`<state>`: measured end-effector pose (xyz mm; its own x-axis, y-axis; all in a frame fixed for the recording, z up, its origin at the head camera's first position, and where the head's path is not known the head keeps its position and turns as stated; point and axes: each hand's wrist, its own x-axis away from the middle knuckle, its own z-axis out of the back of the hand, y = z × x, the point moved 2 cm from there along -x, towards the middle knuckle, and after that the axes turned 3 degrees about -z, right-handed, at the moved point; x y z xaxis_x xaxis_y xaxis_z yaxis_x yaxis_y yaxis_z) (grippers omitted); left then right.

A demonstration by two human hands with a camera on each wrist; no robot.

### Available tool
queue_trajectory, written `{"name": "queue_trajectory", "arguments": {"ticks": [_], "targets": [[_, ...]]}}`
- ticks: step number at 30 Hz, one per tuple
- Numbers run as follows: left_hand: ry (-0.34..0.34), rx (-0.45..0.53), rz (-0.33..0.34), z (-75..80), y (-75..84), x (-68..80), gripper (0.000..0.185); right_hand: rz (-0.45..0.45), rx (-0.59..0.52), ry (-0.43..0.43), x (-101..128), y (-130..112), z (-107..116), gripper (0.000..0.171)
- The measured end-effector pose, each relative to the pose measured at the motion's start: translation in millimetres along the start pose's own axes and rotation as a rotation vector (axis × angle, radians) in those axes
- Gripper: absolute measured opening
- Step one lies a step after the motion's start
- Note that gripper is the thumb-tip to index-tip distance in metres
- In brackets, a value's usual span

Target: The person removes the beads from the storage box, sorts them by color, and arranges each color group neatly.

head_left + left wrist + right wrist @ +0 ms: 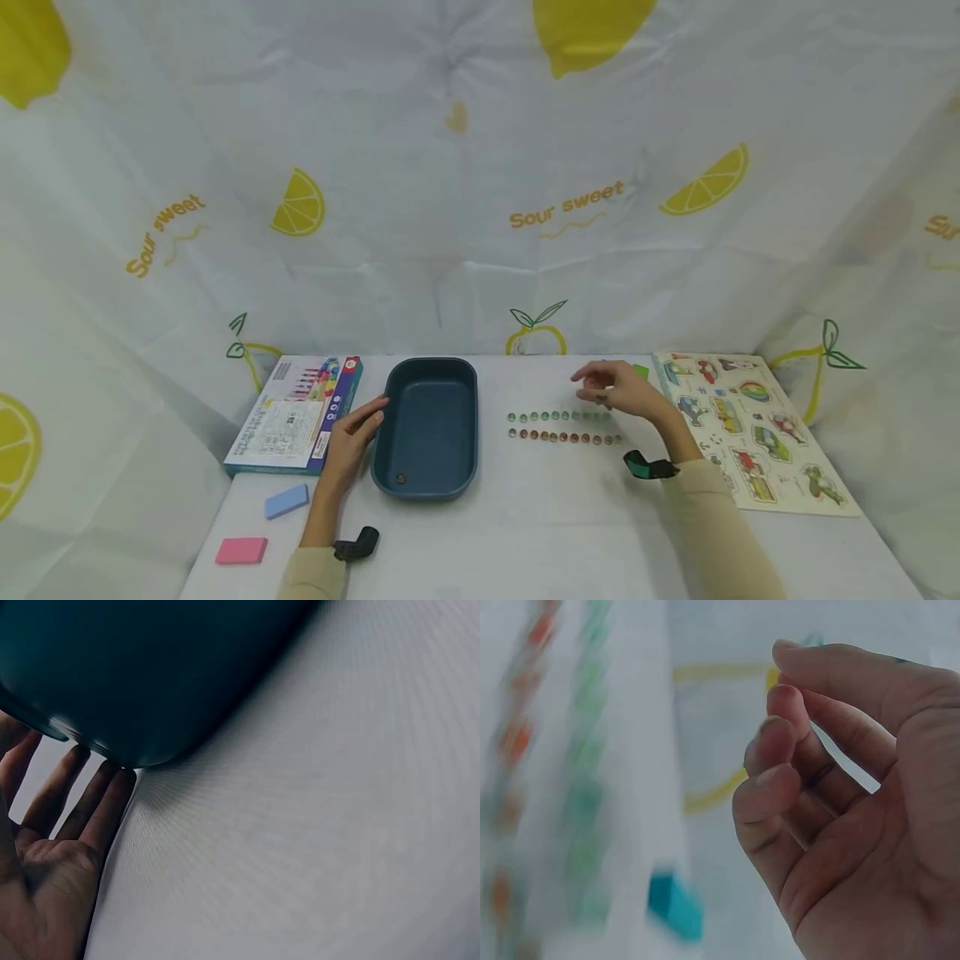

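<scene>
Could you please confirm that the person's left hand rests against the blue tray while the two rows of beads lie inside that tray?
Not quite. The left hand does rest against the blue tray, but the head view shows the rows of beads lying on the table, right of the tray.

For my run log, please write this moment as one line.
left hand: open, fingers against dark blue oval plastic tray | right hand: fingers curled, empty, above rows of small green and red beads | surface: white table
</scene>
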<state>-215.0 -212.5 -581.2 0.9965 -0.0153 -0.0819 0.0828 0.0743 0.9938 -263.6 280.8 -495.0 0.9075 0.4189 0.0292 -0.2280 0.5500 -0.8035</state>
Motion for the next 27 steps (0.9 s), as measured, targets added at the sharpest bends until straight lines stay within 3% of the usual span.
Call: {"name": "queue_trajectory", "arguments": {"ticks": [3,7,13,20,27], "targets": [[0.001,0.016,-0.007,0.9,-0.2,-1.1,0.042,0.112,-0.016,-0.074,-31.7,-40.1,-26.0,0.027],[-0.019,0.04,-0.021,-0.6,-1.7,-1.7,0.044,0.223,-0.057,-0.25,-72.5,-87.6,-75.2,0.028],[-0.008,0.007,-0.015,0.7,-3.9,0.5,0.042,0.26,-0.052,-0.555,-118.0,-136.8,-161.9,0.028],[-0.018,-0.011,-0.026,1.8,-2.5,-0.5,0.041,0.183,0.002,-0.797,-134.3,-153.3,-228.1,0.017],[-0.022,0.007,-0.039,1.9,-2.3,-1.1,0.041,0.139,0.138,-0.875,-131.3,-149.6,-249.4,0.017]]}}
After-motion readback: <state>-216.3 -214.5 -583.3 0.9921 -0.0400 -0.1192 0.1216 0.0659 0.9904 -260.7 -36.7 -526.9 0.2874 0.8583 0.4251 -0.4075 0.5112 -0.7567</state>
